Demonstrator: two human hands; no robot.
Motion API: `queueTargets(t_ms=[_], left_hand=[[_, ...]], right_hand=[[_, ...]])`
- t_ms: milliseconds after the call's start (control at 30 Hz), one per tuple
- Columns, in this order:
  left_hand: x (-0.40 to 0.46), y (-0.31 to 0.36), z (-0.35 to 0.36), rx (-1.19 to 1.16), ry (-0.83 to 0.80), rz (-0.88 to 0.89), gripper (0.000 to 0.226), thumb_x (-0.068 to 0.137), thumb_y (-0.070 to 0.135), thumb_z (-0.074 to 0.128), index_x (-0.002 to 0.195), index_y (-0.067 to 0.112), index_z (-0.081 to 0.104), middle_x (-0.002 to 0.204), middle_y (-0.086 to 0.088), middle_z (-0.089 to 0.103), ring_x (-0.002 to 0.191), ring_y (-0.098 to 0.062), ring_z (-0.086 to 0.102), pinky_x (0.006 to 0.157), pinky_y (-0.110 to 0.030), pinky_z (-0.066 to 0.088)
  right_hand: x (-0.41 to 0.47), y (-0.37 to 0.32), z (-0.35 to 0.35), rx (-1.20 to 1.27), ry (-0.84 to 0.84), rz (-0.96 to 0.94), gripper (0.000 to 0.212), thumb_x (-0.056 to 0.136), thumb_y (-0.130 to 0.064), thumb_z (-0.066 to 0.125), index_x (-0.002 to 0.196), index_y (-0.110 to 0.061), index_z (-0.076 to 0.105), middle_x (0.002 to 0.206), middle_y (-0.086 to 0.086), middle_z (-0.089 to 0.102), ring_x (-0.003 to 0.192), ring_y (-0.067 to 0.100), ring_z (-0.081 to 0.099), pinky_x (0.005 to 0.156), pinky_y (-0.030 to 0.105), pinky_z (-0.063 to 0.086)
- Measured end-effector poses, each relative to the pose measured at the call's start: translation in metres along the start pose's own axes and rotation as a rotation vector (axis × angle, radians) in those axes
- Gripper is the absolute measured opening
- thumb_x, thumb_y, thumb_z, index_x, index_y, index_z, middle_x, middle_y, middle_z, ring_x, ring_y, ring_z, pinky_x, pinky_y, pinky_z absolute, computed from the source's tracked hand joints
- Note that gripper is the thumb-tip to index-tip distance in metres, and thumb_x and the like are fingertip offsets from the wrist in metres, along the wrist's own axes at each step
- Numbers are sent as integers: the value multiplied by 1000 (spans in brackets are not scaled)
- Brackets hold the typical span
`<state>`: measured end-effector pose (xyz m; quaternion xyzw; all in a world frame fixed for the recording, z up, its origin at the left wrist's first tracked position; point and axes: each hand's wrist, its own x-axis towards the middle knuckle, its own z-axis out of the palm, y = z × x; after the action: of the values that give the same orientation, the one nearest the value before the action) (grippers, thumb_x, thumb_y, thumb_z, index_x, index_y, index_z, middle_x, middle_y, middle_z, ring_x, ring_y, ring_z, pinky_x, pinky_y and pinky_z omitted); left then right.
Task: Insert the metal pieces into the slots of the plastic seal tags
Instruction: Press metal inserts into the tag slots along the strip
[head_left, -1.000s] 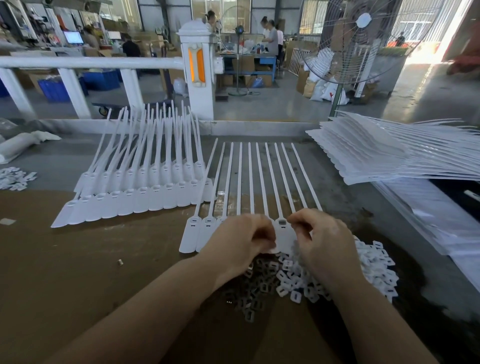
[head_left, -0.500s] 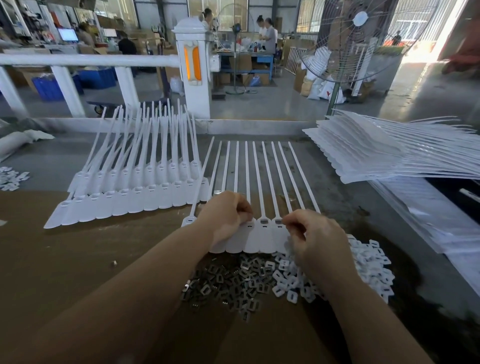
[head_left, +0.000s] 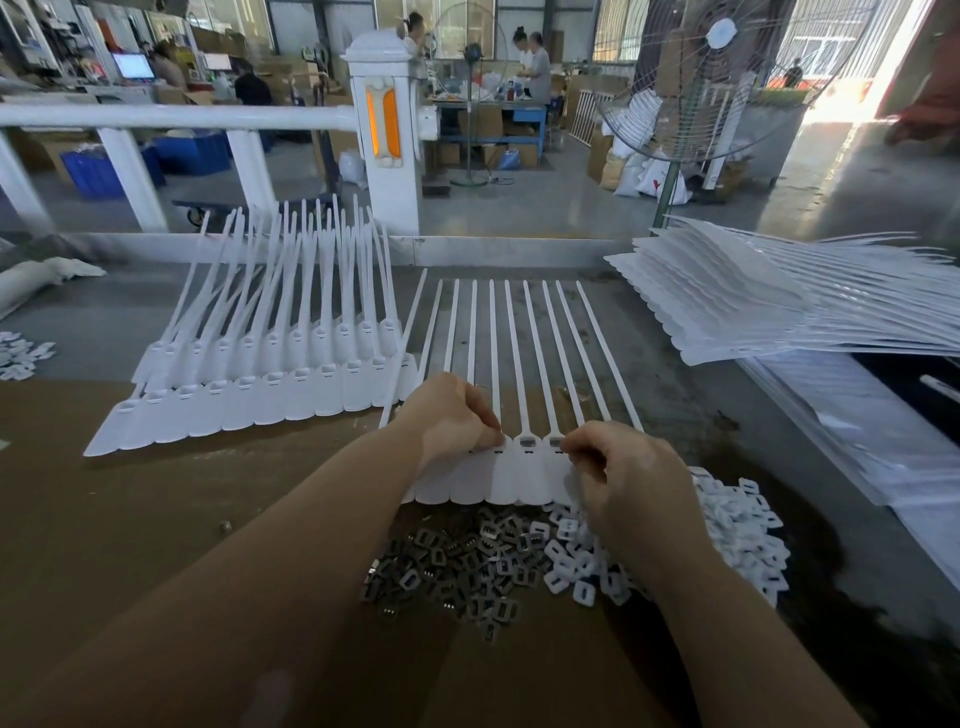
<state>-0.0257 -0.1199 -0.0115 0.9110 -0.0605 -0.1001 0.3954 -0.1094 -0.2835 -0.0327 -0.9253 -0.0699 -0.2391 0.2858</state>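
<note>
A joined strip of white plastic seal tags (head_left: 511, 480) lies on the cardboard in front of me, its long tails pointing away. Two of its slots between my hands show metal pieces inside. My left hand (head_left: 452, 415) sits curled on the strip's left heads, fingertips pinched at a slot; whether it holds a piece is hidden. My right hand (head_left: 623, 478) is curled over the strip's right end, thumb and forefinger pinched at a slot. A heap of small dark metal pieces (head_left: 457, 564) lies just below the strip. White plastic caps (head_left: 727, 540) are heaped beside it, under my right wrist.
A fanned row of other seal tag strips (head_left: 270, 384) lies to the left. A tall stack of strips (head_left: 779, 301) sits at the right. A few white caps (head_left: 21, 353) lie at the far left edge. A white railing (head_left: 171, 117) and a standing fan (head_left: 727, 78) are behind the table.
My left hand moved from the strip's middle up and left, then settled at a slot left of centre. The right hand stayed at the strip's right end. The view shifted slightly.
</note>
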Motion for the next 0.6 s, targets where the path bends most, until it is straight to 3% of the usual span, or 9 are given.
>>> queueTargets(t_ms=[200,333,467,600], left_hand=[[-3,1,-3,-1,-7,4,10,78,10,74,72,17,71,78,2,67,79,-13,60,74,-25,49],[-20,2,-1,73,50,170,11,83,14,68,84,23,73,75,19,62,77,0,57,75,-18,45],[-43,9,3,144,-113,286,11,80,21,72,77,32,72,73,22,62,67,11,56,59,-4,40],[-54,11,10,278,-161,336,3,79,31,72,81,34,72,80,22,57,75,3,52,72,-13,41]], right_hand=[[0,1,1,11,65,-21,16,81,1,63,84,-12,71,81,-1,70,71,10,52,76,36,47],[0,2,3,-13,119,-31,16,80,1,64,80,-13,70,76,-2,69,70,5,43,72,29,38],[-1,3,3,-16,139,-40,17,79,2,66,78,-14,69,75,-5,68,69,3,44,72,28,37],[-1,4,3,-13,141,-41,17,79,2,66,79,-14,69,75,-5,67,70,3,46,72,30,40]])
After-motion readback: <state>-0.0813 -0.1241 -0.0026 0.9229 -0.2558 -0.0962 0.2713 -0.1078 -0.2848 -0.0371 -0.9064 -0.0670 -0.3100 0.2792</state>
